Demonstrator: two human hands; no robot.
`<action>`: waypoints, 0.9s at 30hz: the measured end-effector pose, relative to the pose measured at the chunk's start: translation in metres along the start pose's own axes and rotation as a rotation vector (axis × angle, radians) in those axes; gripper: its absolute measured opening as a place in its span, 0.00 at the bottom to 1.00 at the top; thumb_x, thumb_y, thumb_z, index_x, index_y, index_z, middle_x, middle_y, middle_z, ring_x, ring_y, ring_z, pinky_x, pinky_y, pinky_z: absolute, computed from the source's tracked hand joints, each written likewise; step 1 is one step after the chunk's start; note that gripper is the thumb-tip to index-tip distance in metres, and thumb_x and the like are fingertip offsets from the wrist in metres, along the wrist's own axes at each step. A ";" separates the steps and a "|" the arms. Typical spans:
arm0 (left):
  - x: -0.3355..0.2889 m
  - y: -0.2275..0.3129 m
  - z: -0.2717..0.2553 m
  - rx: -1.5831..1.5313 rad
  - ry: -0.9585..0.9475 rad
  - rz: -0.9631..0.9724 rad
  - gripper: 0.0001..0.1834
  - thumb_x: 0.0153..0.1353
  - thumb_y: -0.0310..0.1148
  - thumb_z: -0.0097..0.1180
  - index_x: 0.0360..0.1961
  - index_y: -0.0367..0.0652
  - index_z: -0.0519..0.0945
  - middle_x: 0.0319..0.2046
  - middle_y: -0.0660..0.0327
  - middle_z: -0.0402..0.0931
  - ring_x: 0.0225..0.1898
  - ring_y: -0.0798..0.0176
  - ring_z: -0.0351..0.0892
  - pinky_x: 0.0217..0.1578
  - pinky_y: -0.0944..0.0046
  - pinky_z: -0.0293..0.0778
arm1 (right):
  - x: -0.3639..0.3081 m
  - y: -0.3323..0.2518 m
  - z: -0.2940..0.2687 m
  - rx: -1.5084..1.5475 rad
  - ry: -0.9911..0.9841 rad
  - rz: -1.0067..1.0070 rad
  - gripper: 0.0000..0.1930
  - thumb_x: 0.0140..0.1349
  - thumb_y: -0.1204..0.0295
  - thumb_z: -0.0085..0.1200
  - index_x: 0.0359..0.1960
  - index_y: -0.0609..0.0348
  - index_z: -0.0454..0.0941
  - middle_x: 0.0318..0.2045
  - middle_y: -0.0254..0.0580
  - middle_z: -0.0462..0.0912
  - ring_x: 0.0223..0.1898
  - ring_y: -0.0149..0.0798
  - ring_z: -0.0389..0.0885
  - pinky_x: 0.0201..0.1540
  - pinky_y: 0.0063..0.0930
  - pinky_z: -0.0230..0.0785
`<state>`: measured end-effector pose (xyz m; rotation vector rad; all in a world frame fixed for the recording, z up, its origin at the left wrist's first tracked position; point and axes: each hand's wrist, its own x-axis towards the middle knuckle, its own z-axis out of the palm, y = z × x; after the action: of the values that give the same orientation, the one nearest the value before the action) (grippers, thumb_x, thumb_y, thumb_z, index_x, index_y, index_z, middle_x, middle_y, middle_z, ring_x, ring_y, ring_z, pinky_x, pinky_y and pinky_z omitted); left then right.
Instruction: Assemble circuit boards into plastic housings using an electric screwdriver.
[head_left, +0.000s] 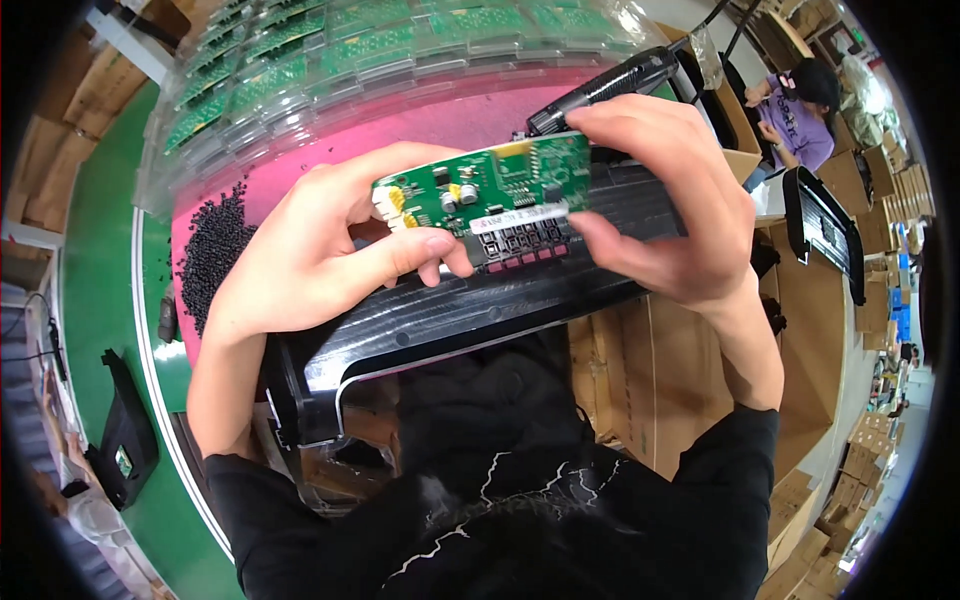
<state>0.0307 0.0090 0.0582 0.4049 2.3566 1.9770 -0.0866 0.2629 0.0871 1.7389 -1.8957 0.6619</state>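
A green circuit board [497, 182] with white connectors, capacitors and a white label strip is held up in front of me, tilted. My left hand [330, 235] grips its left end, thumb in front and fingers behind. My right hand [675, 190] curls around the right end, with a fingertip near the top corner and the thumb near the bottom one. Beneath lies a long black plastic housing [440, 320], with a row of small dark square openings [520, 242] showing just below the board. Parts of both hands' fingers are hidden behind the board.
A black electric screwdriver [605, 92] lies beyond my right hand on the pink mat [400, 115]. Small black screws [215, 250] are heaped at left. Clear trays [330, 60] of green boards stand behind. Cardboard boxes [680, 370] stand right; a person in purple [800, 120] sits farther off.
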 end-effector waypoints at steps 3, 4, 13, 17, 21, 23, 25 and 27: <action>0.011 -0.001 0.013 -0.005 0.120 -0.004 0.31 0.58 0.19 0.63 0.64 0.36 0.69 0.41 0.57 0.82 0.35 0.69 0.82 0.28 0.74 0.77 | -0.015 0.003 -0.002 0.064 0.018 0.102 0.29 0.41 0.78 0.69 0.50 0.68 0.76 0.47 0.52 0.83 0.51 0.50 0.81 0.56 0.39 0.72; 0.013 -0.004 0.013 0.093 0.182 0.024 0.35 0.53 0.18 0.68 0.63 0.36 0.70 0.43 0.58 0.81 0.38 0.69 0.82 0.28 0.74 0.79 | -0.020 0.004 -0.001 0.078 0.047 0.152 0.29 0.40 0.77 0.69 0.50 0.68 0.76 0.47 0.52 0.84 0.50 0.50 0.81 0.57 0.39 0.71; 0.013 -0.041 0.016 0.797 -0.038 0.082 0.27 0.45 0.35 0.74 0.47 0.38 0.80 0.40 0.58 0.78 0.36 0.56 0.82 0.35 0.60 0.79 | -0.064 0.012 0.031 0.427 -0.211 0.572 0.26 0.41 0.72 0.68 0.46 0.63 0.78 0.56 0.45 0.78 0.57 0.46 0.77 0.61 0.37 0.66; 0.014 -0.043 0.021 0.927 -0.069 0.075 0.28 0.44 0.42 0.74 0.46 0.38 0.81 0.41 0.58 0.77 0.42 0.50 0.81 0.41 0.55 0.78 | -0.073 0.015 0.042 0.447 -0.255 0.601 0.26 0.42 0.74 0.68 0.47 0.63 0.78 0.56 0.44 0.78 0.57 0.48 0.76 0.60 0.38 0.67; 0.015 -0.043 0.023 0.918 -0.082 0.045 0.28 0.45 0.41 0.74 0.46 0.38 0.82 0.41 0.58 0.77 0.41 0.51 0.81 0.40 0.55 0.78 | -0.073 0.016 0.043 0.438 -0.254 0.601 0.26 0.43 0.74 0.68 0.48 0.63 0.78 0.55 0.45 0.77 0.57 0.49 0.76 0.60 0.39 0.68; 0.014 -0.042 0.025 0.929 -0.070 0.031 0.29 0.45 0.41 0.74 0.47 0.39 0.82 0.41 0.59 0.76 0.40 0.52 0.81 0.38 0.56 0.78 | -0.075 0.016 0.041 0.428 -0.266 0.595 0.26 0.43 0.75 0.68 0.48 0.64 0.78 0.55 0.45 0.77 0.57 0.50 0.76 0.60 0.39 0.68; 0.013 -0.042 0.025 0.938 -0.072 0.044 0.29 0.45 0.41 0.74 0.48 0.39 0.82 0.40 0.59 0.76 0.39 0.53 0.81 0.38 0.56 0.78 | -0.074 0.015 0.043 0.411 -0.262 0.592 0.26 0.43 0.75 0.68 0.48 0.64 0.78 0.55 0.46 0.77 0.57 0.51 0.76 0.60 0.39 0.68; 0.013 -0.043 0.025 0.948 -0.068 0.054 0.29 0.45 0.41 0.74 0.49 0.39 0.82 0.40 0.59 0.76 0.39 0.53 0.81 0.37 0.57 0.78 | -0.074 0.014 0.042 0.406 -0.266 0.600 0.26 0.42 0.75 0.67 0.48 0.64 0.78 0.55 0.46 0.77 0.57 0.50 0.76 0.60 0.40 0.68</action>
<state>0.0158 0.0288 0.0136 0.5317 3.0881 0.6928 -0.0962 0.2933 0.0067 1.5230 -2.6577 1.1432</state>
